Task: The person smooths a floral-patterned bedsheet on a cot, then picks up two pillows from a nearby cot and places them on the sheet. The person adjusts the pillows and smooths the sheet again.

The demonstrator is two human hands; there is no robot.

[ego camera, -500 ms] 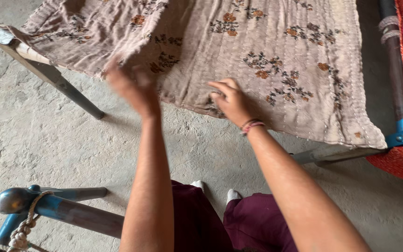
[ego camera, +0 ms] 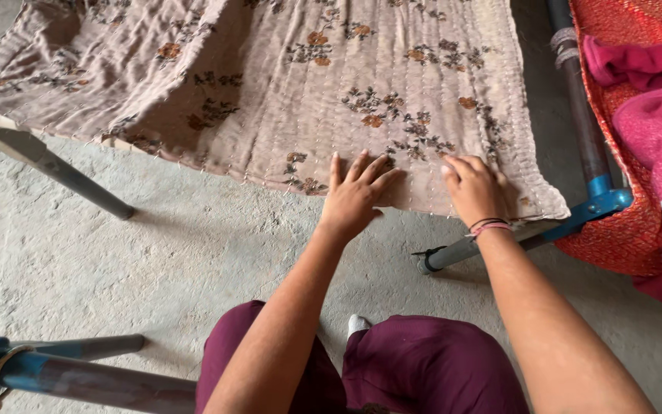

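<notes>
A beige quilt point(ego camera: 270, 84) with brown flower print lies spread over a cot with grey metal legs point(ego camera: 55, 170). My left hand point(ego camera: 352, 195) rests flat on the quilt's near edge, fingers spread. My right hand point(ego camera: 473, 188) presses on the quilt close to its near right corner, fingers curled down onto the cloth. A pink and dark thread band circles my right wrist. Neither hand holds anything.
A second cot with a red woven surface point(ego camera: 622, 69), a blue and brown frame point(ego camera: 588, 153) and pink cloth point(ego camera: 653, 115) stands at the right. A blue metal frame with rope point(ego camera: 47, 372) is at the lower left. The floor point(ego camera: 155, 261) is bare concrete.
My left hand has come down from mid-air and now lies flat on the quilt. My right hand has shifted right toward the corner. The view has moved to the right.
</notes>
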